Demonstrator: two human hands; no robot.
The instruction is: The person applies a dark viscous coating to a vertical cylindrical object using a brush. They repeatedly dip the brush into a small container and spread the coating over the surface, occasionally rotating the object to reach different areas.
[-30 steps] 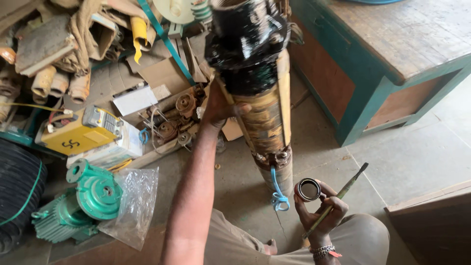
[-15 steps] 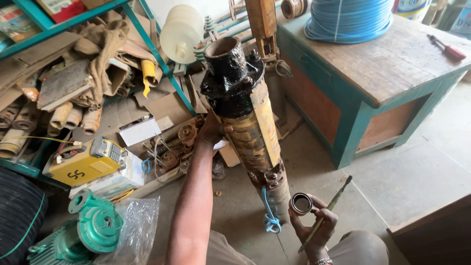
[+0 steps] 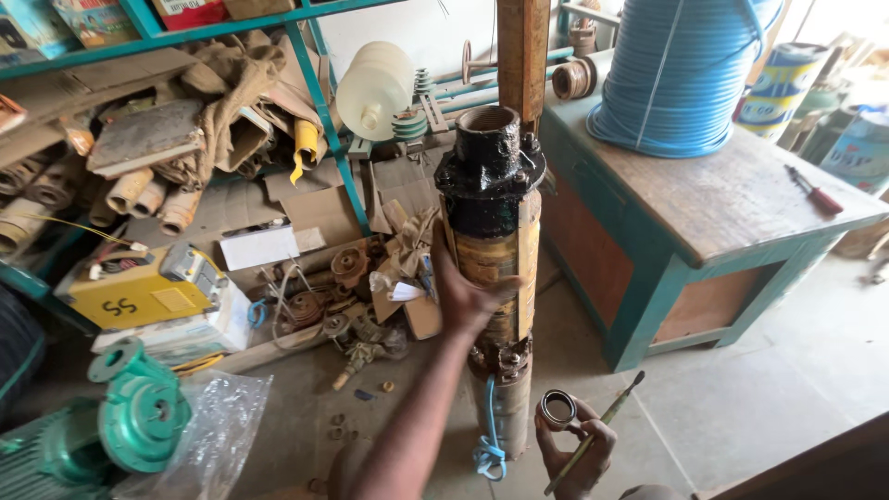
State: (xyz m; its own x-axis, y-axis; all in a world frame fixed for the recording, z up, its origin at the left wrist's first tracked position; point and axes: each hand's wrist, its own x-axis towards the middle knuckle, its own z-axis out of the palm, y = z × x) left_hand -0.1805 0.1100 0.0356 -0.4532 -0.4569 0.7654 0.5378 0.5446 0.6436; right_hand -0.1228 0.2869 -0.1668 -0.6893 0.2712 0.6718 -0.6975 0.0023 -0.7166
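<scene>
The pump [image 3: 491, 268] stands upright on the floor [image 3: 741, 389], its foot partly hidden behind the right hand [image 3: 574, 444] and a blue cord [image 3: 488, 435]. The left hand [image 3: 463, 292] wraps the pump's middle, fingers hidden behind it. The right hand grasps a ring [image 3: 557, 408] and a thin rod [image 3: 597, 431]; its wrist is cut off below. Clutter crowds the left; the table [image 3: 685, 241] stands close on the right.

Upright pump cylinder [image 3: 495, 278] stands on the floor [image 3: 741, 389], centre; left hand [image 3: 463, 292] on its left side at mid-height, right hand [image 3: 574, 444] low to its right with a ring [image 3: 557, 408] and a thin tool [image 3: 597, 431]. Workbench [image 3: 704, 213] to the right carries a wire coil [image 3: 681, 69] and a screwdriver [image 3: 815, 193]. Shelf rack [image 3: 185, 37] behind left; yellow box [image 3: 139, 292] and pump casting [image 3: 139, 417] on the floor to the left.
</scene>
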